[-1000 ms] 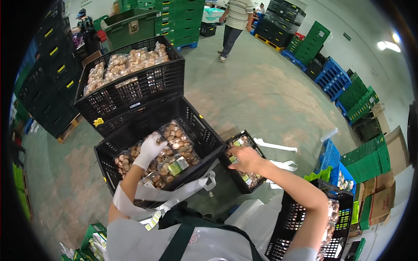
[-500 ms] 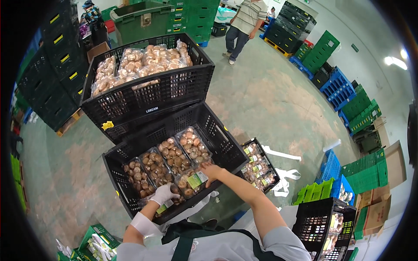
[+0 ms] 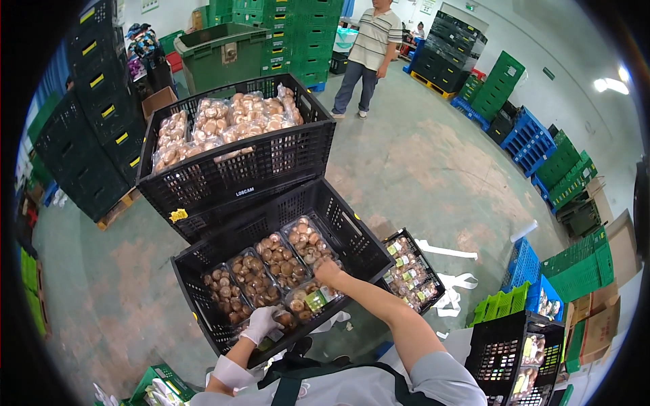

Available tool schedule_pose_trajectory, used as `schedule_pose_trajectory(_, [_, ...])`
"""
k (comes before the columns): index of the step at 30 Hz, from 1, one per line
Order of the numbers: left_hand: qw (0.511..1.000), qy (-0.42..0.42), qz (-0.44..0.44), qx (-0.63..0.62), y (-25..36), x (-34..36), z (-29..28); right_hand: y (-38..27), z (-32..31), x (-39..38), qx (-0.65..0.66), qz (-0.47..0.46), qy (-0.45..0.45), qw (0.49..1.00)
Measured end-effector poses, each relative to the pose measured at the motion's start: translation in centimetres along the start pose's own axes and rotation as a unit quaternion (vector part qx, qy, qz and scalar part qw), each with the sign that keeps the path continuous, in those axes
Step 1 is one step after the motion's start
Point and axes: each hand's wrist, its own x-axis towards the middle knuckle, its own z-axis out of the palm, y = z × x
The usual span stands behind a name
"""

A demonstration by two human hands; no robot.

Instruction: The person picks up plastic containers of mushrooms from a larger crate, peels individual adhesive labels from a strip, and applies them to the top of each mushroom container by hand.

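The left hand (image 3: 261, 325), in a white glove, is at the near side of a big black crate (image 3: 338, 216). Its grip is bent and fairly narrow over a see-through mushroom box at the near left corner, but I cannot tell if it holds it. The right hand (image 3: 328, 272) is bare and touches the far right end of a mushroom box with a green label (image 3: 300, 304). Its fingers are bent close together, and I cannot tell if they pinch the box.

The labelled box lies crosswise along the near wall of the crate. Behind it, four mushroom boxes (image 3: 276, 258) stand side by side in a slanted row. On the right, between the row and the crate's right wall, there is open room. On the left the gap is thin.

A higher black crate (image 3: 237, 179), full of wrapped mushrooms (image 3: 247, 108), rises at the far edge and shuts off that side. A small crate (image 3: 428, 267) with labelled boxes is just to the right. Past it, the green floor (image 3: 433, 169) is wide open, with a person (image 3: 369, 51) standing far back.
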Motion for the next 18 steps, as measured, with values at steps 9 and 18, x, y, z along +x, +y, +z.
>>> schedule_pose_trajectory(9, [0.943, 0.251, -0.052, -0.212, 1.7, -2.5, -6.0, 0.5, 1.0, -5.6, 0.043, -0.035, 0.185, 0.981])
schedule_pose_trajectory(18, [0.867, 0.387, 0.085, -0.302, 10.8, -2.1, -13.5, 2.9, -12.6, -16.5, -0.017, -0.023, 0.212, 0.977])
